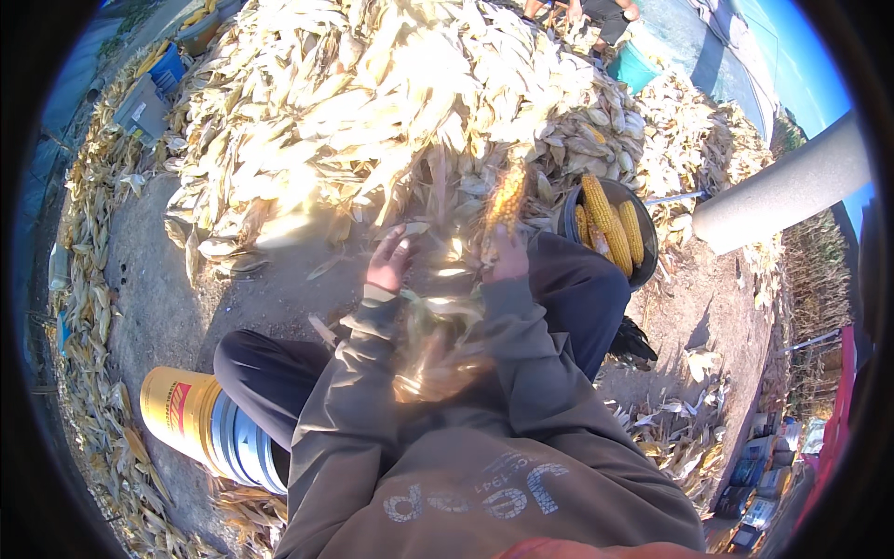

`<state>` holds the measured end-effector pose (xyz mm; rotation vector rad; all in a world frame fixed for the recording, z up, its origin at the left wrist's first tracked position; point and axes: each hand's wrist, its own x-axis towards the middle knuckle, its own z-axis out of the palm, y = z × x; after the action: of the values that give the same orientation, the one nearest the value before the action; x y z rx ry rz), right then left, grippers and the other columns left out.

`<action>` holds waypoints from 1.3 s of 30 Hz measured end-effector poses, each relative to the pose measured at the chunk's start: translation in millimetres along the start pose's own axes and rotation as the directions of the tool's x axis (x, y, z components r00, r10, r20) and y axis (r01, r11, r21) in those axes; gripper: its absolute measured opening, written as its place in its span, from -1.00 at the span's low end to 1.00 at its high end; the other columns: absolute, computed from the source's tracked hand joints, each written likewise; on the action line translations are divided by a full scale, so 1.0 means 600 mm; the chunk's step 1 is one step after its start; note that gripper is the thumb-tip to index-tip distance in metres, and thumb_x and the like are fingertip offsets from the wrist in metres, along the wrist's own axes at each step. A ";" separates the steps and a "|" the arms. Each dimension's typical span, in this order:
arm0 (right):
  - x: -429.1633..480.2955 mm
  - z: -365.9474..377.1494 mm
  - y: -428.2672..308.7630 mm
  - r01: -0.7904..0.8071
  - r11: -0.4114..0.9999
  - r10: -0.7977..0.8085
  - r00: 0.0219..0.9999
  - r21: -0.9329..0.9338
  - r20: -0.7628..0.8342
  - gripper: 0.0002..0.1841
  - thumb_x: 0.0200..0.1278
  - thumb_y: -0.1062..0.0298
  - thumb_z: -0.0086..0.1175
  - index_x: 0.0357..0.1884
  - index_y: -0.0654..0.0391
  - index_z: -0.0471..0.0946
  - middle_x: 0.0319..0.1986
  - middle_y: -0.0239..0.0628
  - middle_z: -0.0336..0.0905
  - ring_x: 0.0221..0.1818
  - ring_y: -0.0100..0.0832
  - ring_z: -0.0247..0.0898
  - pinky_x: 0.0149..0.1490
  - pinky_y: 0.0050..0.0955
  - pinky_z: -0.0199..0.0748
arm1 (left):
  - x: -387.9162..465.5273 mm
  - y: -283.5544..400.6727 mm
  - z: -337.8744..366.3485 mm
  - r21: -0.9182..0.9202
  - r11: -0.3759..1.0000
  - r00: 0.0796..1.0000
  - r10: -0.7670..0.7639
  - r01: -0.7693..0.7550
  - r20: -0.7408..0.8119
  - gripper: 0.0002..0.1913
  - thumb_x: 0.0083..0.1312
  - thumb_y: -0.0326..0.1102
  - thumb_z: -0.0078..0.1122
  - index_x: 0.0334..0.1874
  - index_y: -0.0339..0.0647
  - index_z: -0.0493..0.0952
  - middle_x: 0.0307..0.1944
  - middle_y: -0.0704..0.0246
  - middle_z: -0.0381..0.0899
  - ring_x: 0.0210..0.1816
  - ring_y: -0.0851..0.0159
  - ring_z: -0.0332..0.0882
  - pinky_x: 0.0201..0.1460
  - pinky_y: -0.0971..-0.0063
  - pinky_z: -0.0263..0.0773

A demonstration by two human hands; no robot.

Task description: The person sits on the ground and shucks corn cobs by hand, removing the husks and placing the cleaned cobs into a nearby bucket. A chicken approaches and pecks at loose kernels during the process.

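My right hand (508,257) grips the lower end of a yellow corn cob (508,194), which points up and away from me and is blurred. My left hand (387,260) is to the left of it, fingers apart and holding nothing that I can make out. A pale husk piece (417,228) appears at its fingertips; whether they touch cannot be told. Blurred corn husks (436,363) are between my forearms, over my lap. Beside my right knee, a dark bucket (648,262) holds several husked cobs (609,227).
A large heap of corn in dry husks (335,105) rises ahead. Yellow and blue buckets (185,405) lie on their side at my left. A grey post (782,185) slants in at right. Another person (594,17) sits beyond the heap near a teal bucket (632,66).
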<state>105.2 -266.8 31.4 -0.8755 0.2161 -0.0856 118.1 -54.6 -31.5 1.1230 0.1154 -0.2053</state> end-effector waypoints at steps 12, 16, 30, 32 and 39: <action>0.091 -0.057 -0.090 0.216 0.976 -0.215 0.952 -0.020 -0.218 -0.78 0.41 0.29 0.01 0.01 0.08 0.50 -0.28 -0.35 0.59 -0.36 -0.45 0.47 -0.26 -0.43 0.47 | 0.036 -0.129 -0.022 0.025 0.967 0.965 -0.253 0.255 -0.072 -0.58 0.44 -0.20 0.01 0.31 -0.11 0.37 0.02 0.29 0.63 -0.09 0.32 0.63 -0.17 0.53 0.43; 0.126 -0.066 0.034 -0.125 0.983 0.104 0.983 -0.134 -0.152 -0.77 0.39 0.37 0.01 0.05 0.11 0.48 -0.23 -0.31 0.60 -0.38 -0.47 0.48 -0.35 -0.50 0.45 | 0.037 -0.200 -0.073 0.078 0.974 0.968 -0.200 0.213 -0.154 -0.56 0.35 -0.27 0.14 0.21 -0.35 0.43 -0.03 0.22 0.62 -0.09 0.31 0.60 -0.09 0.48 0.50; 0.596 -0.291 0.313 -0.130 0.640 -0.022 0.982 -0.757 -0.187 -0.64 0.10 0.34 0.29 -0.15 0.44 0.57 -0.39 -0.19 0.64 -0.34 -0.40 0.52 -0.17 -0.42 0.45 | 0.041 -0.252 -0.069 0.130 0.927 0.928 -0.327 0.351 -0.178 -0.62 0.42 -0.37 0.01 0.21 -0.45 0.38 0.04 0.12 0.58 0.00 0.21 0.61 0.08 0.41 0.50; 0.629 -0.212 0.390 -0.391 0.701 0.162 0.902 -0.596 -0.401 -0.54 0.07 0.17 0.34 -0.21 0.43 0.59 -0.42 -0.21 0.63 -0.37 -0.38 0.51 -0.26 -0.34 0.44 | 0.031 -0.252 -0.098 0.083 0.923 0.892 -0.336 0.376 -0.301 -0.62 0.42 -0.37 0.01 0.21 -0.44 0.38 0.03 0.13 0.59 -0.01 0.22 0.61 0.08 0.42 0.50; 0.580 -0.165 0.353 -0.551 0.559 0.375 0.835 -0.620 -0.404 -0.28 -0.02 -0.30 0.31 -0.25 0.35 0.62 -0.53 -0.19 0.52 -0.49 -0.38 0.45 -0.39 -0.30 0.46 | 0.055 -0.247 -0.088 0.050 0.933 0.892 -0.323 0.356 -0.315 -0.63 0.40 -0.40 0.04 0.21 -0.42 0.39 0.03 0.16 0.57 -0.01 0.25 0.58 0.08 0.44 0.47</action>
<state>419.7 -262.7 -246.1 -1.5783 0.7376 0.4457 118.3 -72.3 -191.1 1.2315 0.5849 -0.3547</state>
